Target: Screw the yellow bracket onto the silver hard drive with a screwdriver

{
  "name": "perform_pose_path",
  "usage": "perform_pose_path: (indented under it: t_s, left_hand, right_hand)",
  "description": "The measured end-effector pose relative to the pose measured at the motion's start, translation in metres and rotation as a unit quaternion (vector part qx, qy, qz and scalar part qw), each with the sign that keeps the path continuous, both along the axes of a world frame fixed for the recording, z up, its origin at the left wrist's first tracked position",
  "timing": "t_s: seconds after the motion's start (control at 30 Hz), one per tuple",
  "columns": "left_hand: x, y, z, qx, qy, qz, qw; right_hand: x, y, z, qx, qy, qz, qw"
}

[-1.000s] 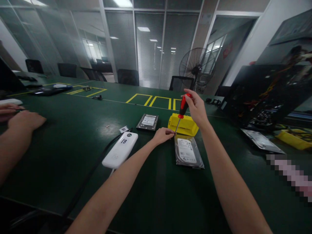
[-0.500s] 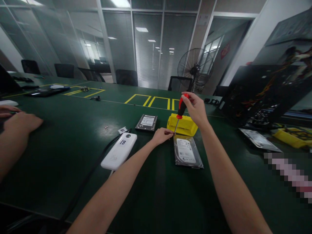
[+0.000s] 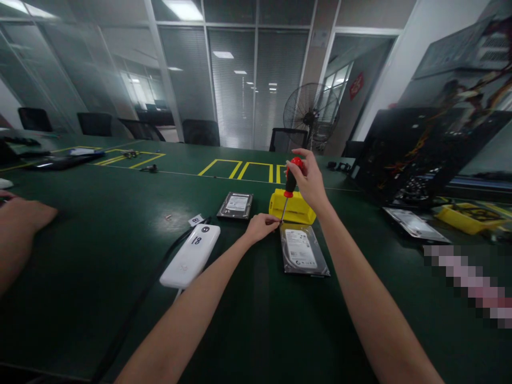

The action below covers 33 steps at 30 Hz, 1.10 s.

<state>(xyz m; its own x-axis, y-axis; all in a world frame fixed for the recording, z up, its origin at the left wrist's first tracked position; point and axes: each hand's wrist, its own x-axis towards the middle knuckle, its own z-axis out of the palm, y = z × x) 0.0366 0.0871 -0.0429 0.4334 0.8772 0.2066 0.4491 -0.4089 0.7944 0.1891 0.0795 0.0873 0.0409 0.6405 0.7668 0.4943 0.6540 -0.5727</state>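
My right hand (image 3: 309, 180) holds a red and black screwdriver (image 3: 290, 180) by the upper handle, its shaft slanting down to the far left corner of a hard drive (image 3: 306, 256). Beside that tip, my left hand (image 3: 259, 228) has its fingertips pinched together at the corner; whatever lies between them is too small to make out. The drive lies flat, white label up. Just behind it stands a yellow plastic tray (image 3: 294, 205), partly covered by the screwdriver and my right hand. A second, smaller hard drive (image 3: 236, 205) rests to the left of the tray.
A white power bank (image 3: 191, 256) marked 18, with a black cable, lies beside my left forearm. Another person's hand (image 3: 30, 210) is at the left edge. On the right are an open computer case (image 3: 404, 144), a metal-cased drive (image 3: 416, 224) and a yellow bin (image 3: 466, 220).
The view has shifted slightly. My right hand's fingers have shifted on the screwdriver handle, the index finger now lifted. The screwdriver tip and my left hand stay at the drive's corner.
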Motion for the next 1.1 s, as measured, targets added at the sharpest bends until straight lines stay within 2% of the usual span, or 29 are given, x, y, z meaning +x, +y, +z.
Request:
perform_pose_path:
  t_s: [0.3,1.1]
  left_hand:
    - [-0.0001,0.0006,-0.0002,-0.004,-0.007,0.002,1.000]
    - [0.0011,-0.0006,0.0004,0.009,0.000,0.004,1.000]
  right_hand:
    - [0.0021,-0.0022,0.0020,0.022,-0.040,0.002,0.999]
    - [0.0037,0.0019,0.0020,0.018,-0.026,0.003,0.999]
